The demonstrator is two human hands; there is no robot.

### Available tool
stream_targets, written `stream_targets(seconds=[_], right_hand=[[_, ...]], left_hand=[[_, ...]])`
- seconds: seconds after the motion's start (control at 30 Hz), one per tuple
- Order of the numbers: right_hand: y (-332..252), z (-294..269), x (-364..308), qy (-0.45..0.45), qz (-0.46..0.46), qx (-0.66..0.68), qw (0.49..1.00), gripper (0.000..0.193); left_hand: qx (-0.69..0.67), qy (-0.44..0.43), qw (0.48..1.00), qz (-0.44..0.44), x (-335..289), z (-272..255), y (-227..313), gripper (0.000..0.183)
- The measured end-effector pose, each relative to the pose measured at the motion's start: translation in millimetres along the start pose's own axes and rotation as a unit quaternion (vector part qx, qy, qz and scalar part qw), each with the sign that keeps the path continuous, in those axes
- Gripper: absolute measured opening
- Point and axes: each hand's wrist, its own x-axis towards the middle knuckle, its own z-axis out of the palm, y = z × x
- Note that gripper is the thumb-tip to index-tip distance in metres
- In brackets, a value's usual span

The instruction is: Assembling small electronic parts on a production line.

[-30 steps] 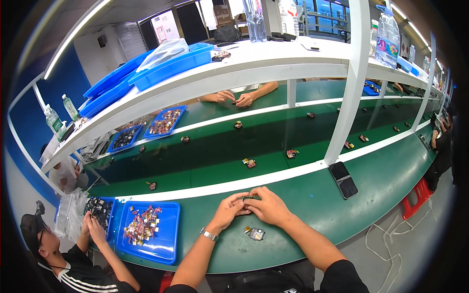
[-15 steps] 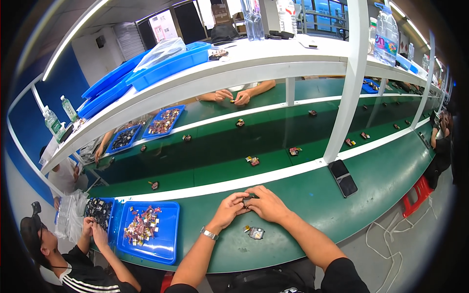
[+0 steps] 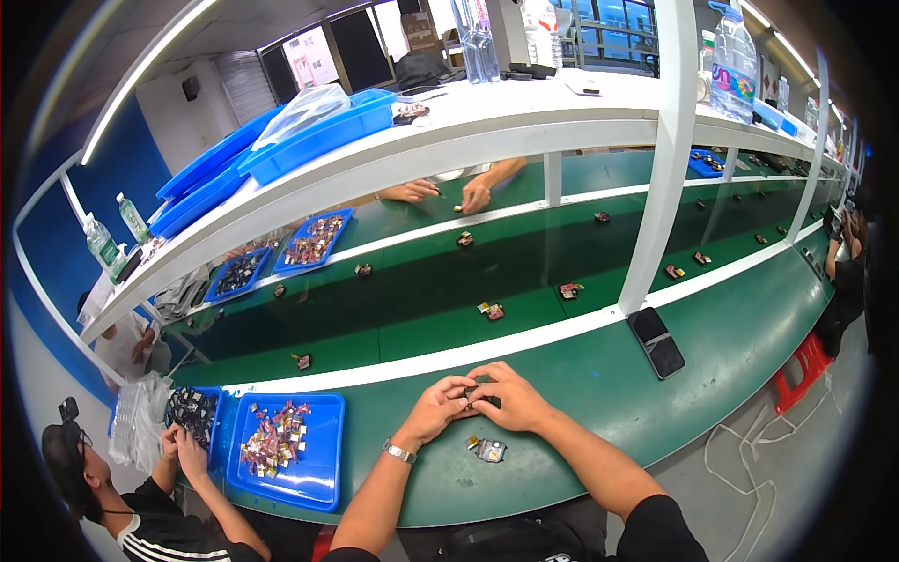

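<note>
My left hand (image 3: 436, 408) and my right hand (image 3: 510, 397) meet over the green worktop, fingers curled around a small dark part (image 3: 471, 394). Both hands pinch it, and the fingertips hide most of its shape. Just below them on the worktop lies a small dark-and-silver electronic assembly (image 3: 490, 451), with a yellow-and-red piece (image 3: 473, 442) at its upper left. A silver watch sits on my left wrist.
To my left stand a blue tray (image 3: 323, 482) of small red, yellow and white parts and another with black parts (image 3: 193, 408). A co-worker (image 3: 140, 506) sits beside them. Ahead, a green conveyor (image 3: 412, 326) carries spaced assemblies behind a white post (image 3: 654, 215). A phone (image 3: 656, 343) lies right.
Assemblies on the conveyor have shifted slightly right. The hands of the person across have moved apart. My fingers have shifted a little around the dark part.
</note>
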Motion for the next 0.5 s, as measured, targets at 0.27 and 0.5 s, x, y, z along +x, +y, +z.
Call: stream_targets(seconds=[0.27,0.5], right_hand=[[2,12,-5,0.083,-0.026,-0.087,0.992,0.010],[0,24,-5,0.122,-0.013,-0.078,0.989,0.010]], left_hand=[[0.011,0.011,1.000,0.003,3,5,0,0.030],[0.000,0.017,1.000,0.013,4,3,-2,0.029]])
